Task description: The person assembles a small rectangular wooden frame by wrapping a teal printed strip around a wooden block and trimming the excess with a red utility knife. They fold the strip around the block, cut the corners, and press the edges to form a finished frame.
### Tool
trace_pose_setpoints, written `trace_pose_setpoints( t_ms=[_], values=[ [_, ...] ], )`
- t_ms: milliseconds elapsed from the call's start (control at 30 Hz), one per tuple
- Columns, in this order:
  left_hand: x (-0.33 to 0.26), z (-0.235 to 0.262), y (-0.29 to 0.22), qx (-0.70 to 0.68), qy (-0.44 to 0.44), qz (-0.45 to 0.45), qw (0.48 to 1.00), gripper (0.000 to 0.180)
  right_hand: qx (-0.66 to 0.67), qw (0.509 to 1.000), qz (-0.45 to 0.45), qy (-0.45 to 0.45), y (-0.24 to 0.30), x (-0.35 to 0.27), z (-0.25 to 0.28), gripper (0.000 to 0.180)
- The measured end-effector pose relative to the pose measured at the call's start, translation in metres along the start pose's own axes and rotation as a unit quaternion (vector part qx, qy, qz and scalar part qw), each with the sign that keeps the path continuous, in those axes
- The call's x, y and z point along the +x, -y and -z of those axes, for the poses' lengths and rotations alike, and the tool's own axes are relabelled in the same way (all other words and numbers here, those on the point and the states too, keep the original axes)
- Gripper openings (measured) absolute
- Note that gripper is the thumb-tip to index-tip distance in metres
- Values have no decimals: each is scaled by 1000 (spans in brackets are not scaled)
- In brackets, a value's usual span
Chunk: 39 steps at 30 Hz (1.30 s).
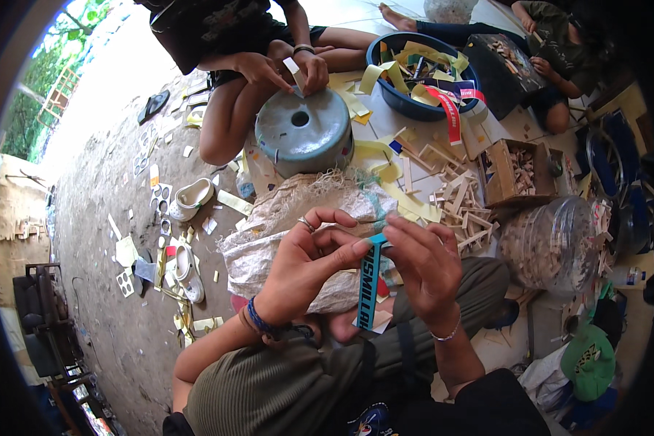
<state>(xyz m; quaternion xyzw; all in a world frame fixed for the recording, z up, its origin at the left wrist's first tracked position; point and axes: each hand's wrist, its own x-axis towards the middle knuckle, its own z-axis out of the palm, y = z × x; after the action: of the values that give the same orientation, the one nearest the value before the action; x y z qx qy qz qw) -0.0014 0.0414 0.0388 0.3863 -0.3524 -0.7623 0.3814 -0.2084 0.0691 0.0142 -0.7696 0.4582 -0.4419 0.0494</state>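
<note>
Hanging blue strip [368, 287] pinched between both hands' fingers [356, 247].

Bright daylight from upper left, blown-out glare on pale tiled floor [356, 11], soft shadows, heavy fisheye bend w/ black vignette at edges, centre sharp, rim slightly blurred.

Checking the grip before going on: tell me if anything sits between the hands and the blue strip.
Nothing visible does. The left hand and right hand both pinch the top of the blue strip directly, and it hangs down between them above the lap. The woven sack lies behind, not between.
</note>
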Motion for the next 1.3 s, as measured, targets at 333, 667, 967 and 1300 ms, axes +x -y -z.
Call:
trace_pose_setpoints(
  t_ms=[333, 667, 967, 1300],
  values=[
    [-2, 4, 3, -10, -18, -34, 999, 37, 130, 971, -175, -97, 20, -5, -3, 29],
    [-4, 4, 4, 85, 24, -93, 992, 37, 96, 985, -144, -16, 5, 4, 8, 32],
    [-7, 5, -1, 196, 58, -110, 973, 39, 43, 996, -74, -1, 4, 0, 14, 29],
    [-7, 7, 0, 156, 69, -111, 979, 35, 20, 999, -20, -33, -7, -6, 13, 27]
  ],
)
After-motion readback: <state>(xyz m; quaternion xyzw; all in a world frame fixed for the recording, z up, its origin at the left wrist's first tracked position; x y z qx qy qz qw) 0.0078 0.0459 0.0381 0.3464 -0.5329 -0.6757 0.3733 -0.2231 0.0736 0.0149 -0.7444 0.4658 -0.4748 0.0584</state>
